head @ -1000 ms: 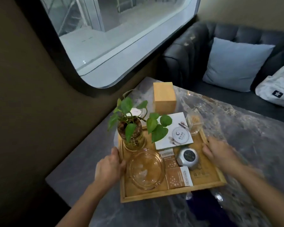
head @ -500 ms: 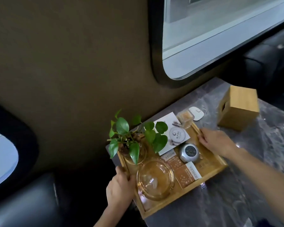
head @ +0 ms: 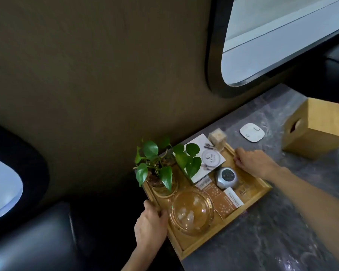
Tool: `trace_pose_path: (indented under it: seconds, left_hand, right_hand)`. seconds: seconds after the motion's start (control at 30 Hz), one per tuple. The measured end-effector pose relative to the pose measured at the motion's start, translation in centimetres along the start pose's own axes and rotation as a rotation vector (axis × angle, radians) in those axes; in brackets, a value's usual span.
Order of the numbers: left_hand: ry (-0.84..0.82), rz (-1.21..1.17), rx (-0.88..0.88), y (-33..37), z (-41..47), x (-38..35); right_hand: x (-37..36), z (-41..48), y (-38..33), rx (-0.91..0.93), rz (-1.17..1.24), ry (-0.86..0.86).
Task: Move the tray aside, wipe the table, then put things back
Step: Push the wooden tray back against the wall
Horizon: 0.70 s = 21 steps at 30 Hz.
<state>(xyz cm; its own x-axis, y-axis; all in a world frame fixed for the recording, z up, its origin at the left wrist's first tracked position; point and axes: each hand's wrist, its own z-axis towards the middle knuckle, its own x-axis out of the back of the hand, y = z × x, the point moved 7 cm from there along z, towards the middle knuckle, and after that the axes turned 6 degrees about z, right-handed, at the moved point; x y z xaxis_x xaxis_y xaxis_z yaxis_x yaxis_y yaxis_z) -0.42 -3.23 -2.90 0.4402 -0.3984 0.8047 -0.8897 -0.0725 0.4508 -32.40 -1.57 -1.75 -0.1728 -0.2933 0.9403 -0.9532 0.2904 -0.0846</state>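
1. Your left hand [head: 149,227] is gripping the tray [head: 249,194] rim, fingers curled over its left edge.
2. Between your fingers, the tray is overhanging the table [head: 282,222] edge.
3. Your right hand [head: 252,163] is clamping the right rim, fingers pressed together.

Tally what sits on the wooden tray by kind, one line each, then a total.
Potted plant: 1
Glass ashtray: 1
White card: 1
Silver round device: 1
Clear toothpick box: 1
Brown packets: 2
Total: 7, counting only what shows on the tray.
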Motion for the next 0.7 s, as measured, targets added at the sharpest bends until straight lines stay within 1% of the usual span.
trace_pose_path:
  seconds: [0.2, 0.33, 0.4, 0.47, 0.53, 0.57, 0.63, 0.7]
  left_hand:
    - [-0.023, -0.044, 0.007, -0.8, 0.4, -0.4]
    - [-0.086, -0.214, 0.041, -2.0, -0.6, -0.4]
    - [-0.125, -0.223, -0.035, -1.9, -1.5, -0.3]
    - [-0.242, -0.215, -0.101, -1.7, -2.6, -1.3]
    - [-0.327, -0.15, -0.166, -1.5, -3.6, -2.9]
    - [-0.344, -0.073, -0.192, -1.3, -4.0, -3.6]
    - [-0.31, 0.067, -0.182, -1.0, -4.5, -3.8]
    - [-0.249, 0.132, -0.176, -0.6, -4.7, -3.5]
  right_hand:
    - [-1.3, -0.2, 0.9, -0.035, 0.123, -0.013]
    - [-0.8, -1.6, 2.1, -0.133, 0.386, 0.046]
    - [-1.4, -3.0, 3.0, -0.147, 0.518, -0.013]
    - [-2.3, -4.6, 3.1, -0.106, 0.645, -0.125]
    - [-3.3, -5.8, 3.3, -0.09, 0.631, -0.232]
    - [-3.9, -6.3, 3.4, -0.097, 0.606, -0.29]
    - [-5.0, -6.6, 3.5, -0.085, 0.538, -0.37]
    - [-5.2, -6.6, 3.5, -0.081, 0.458, -0.365]
